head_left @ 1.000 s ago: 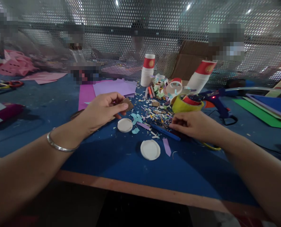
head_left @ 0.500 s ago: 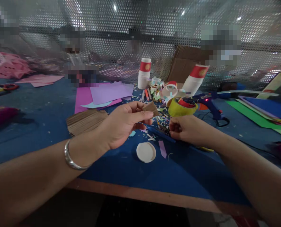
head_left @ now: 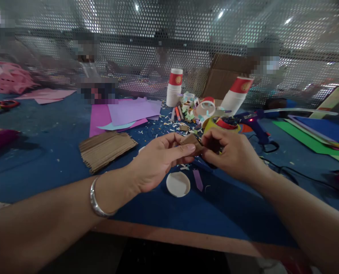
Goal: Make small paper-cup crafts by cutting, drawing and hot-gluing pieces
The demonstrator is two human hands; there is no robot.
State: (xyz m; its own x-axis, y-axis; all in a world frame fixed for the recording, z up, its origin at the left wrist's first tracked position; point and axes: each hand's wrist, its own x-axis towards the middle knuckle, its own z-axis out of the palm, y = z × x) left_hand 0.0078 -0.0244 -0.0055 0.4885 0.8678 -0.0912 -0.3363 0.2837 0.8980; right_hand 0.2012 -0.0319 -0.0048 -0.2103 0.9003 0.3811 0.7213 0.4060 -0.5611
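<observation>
My left hand (head_left: 160,160) pinches a small brown piece of cardboard (head_left: 192,142) between thumb and fingers, above the scrap-strewn middle of the table. At the right edge of that piece, my right hand (head_left: 229,152) has closed its thumb and forefinger on it; its fingertips are partly hidden. Below the hands lies a shallow white paper cup bottom (head_left: 178,184), and beside it a purple paper strip (head_left: 198,180). A blue object (head_left: 205,165) under my right hand is mostly covered. Left of my left hand rests a larger corrugated cardboard sheet (head_left: 106,150).
Purple paper sheets (head_left: 133,112) lie at the back left. Stacked paper cups (head_left: 174,89), another leaning cup stack (head_left: 236,97), a yellow tape roll (head_left: 211,125) and a blue glue gun (head_left: 256,127) stand beyond the hands. Coloured sheets (head_left: 320,135) lie right; a perforated metal screen (head_left: 198,30) stands behind.
My right hand has risen and moved left from beside the blue object to the cardboard piece. My left hand has moved slightly right and down with that piece.
</observation>
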